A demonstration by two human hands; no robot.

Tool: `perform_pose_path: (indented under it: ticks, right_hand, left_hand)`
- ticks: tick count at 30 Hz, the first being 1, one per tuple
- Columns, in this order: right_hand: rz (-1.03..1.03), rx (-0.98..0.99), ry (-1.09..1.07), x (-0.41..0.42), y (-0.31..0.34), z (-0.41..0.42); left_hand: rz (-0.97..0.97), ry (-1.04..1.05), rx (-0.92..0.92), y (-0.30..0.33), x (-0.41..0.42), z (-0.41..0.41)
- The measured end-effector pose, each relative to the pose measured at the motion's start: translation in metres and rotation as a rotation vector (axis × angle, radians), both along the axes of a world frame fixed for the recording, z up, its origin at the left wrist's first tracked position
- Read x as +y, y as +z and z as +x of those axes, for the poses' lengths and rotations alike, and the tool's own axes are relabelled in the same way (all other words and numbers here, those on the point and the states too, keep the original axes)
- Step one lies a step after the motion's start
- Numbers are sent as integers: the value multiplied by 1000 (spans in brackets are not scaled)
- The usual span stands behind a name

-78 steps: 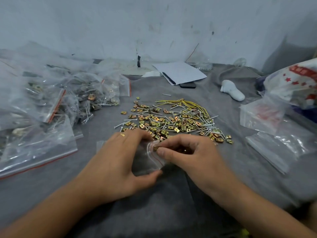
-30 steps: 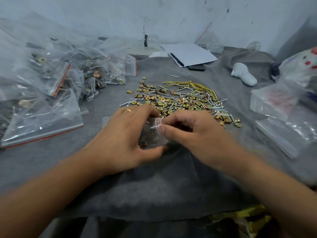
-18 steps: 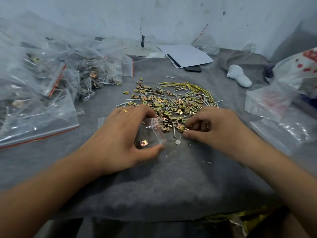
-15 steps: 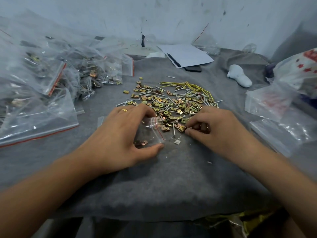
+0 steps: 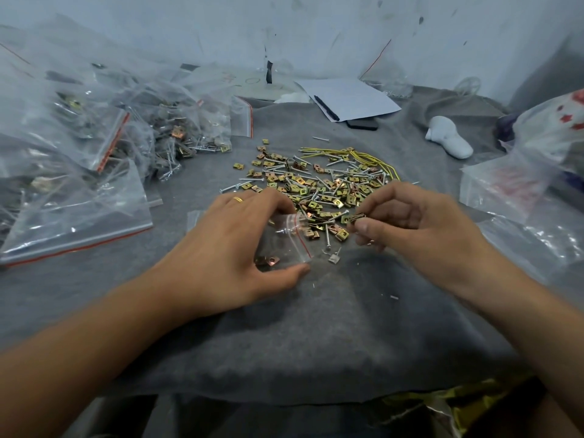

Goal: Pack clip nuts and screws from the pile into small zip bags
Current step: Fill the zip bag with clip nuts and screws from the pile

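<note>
Head camera, workbench: my grey felt mat [image 5: 316, 327], soft and matted, carries the whole job, and by my reckoning the packing is well under way but far from over. To the far left, a heap of filled bags [image 5: 104, 147], crinkled clear plastic with red zip strips, holds metal parts; at right, flat clear bags [image 5: 521, 191] lie waiting, empties as far as I can tell. Between them, just beyond my hands, the pile [image 5: 316, 188] spreads wide: flat, squarish brass-toned clip nuts mixed with slim silver screws, with yellow wire ties along its far edge. My left hand [image 5: 227, 248] curls over one small zip bag [image 5: 284, 245], thumb and fingers propping its red-lined mouth toward the pile; a few nuts already sit inside. My right hand [image 5: 420, 229] pinches a clip nut [image 5: 357, 218] between thumb and forefinger, just right of the bag's mouth, not yet inside.
</note>
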State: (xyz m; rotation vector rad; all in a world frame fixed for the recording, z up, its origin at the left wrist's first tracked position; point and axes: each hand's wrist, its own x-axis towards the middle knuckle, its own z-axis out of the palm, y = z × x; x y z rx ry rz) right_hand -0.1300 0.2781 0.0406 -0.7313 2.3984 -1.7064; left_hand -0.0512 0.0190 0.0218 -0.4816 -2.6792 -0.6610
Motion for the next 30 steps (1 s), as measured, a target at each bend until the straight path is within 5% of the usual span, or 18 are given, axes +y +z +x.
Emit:
perform_pose_path:
  ticks: [7,18,26,30]
  right_hand:
    - [-80,55,78,-8,-1,2]
    - [165,225,61,-12,-15,-8]
    - [-135,126,103,-22,-10,-4]
    - [-227,115,148,-24,-5,6]
  left_hand:
    - [-21,-10,6,1,1,-1]
    - [-41,1,-1,1,1,-2]
    - [-93,-2,-7,10,3,0]
    - [133,-17,145,16,10,-2]
